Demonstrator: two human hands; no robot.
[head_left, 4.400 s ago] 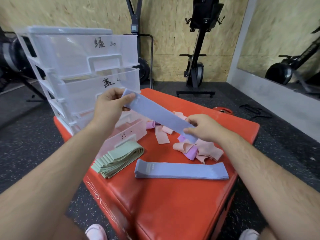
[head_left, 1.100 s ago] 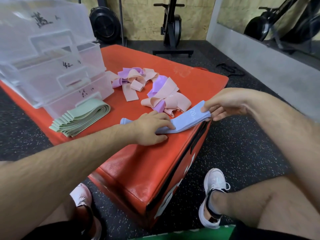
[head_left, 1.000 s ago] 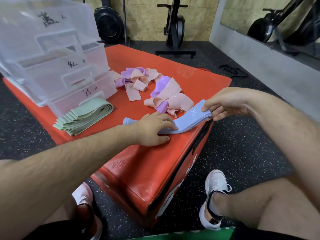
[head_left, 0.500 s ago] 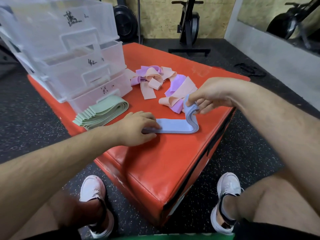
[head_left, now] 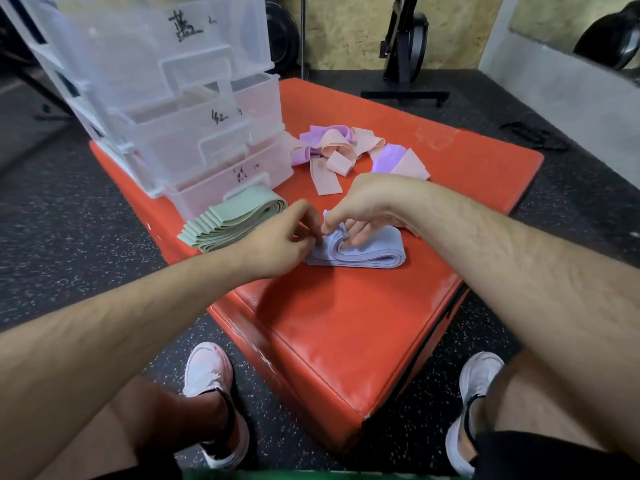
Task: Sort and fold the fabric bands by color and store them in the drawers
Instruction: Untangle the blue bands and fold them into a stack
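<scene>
Box (head_left: 346, 323): left hand (head_left: 277, 240), right hand (head_left: 374, 199) pinch blue bands (head_left: 374, 252).

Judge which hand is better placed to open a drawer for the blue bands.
Left, probably: the left hand sits nearer the drawers, while the right hand comes in from the far side and grips the folded ends of the blue bands.

Your left hand (head_left: 284, 237) and right hand (head_left: 367, 202) meet at the folded blue bands (head_left: 367, 252) on the red padded box (head_left: 346, 323), apparently pinching one end, though blur hides the grip. Green bands (head_left: 235, 220) lie stacked beside the clear drawers (head_left: 194, 109).
</scene>
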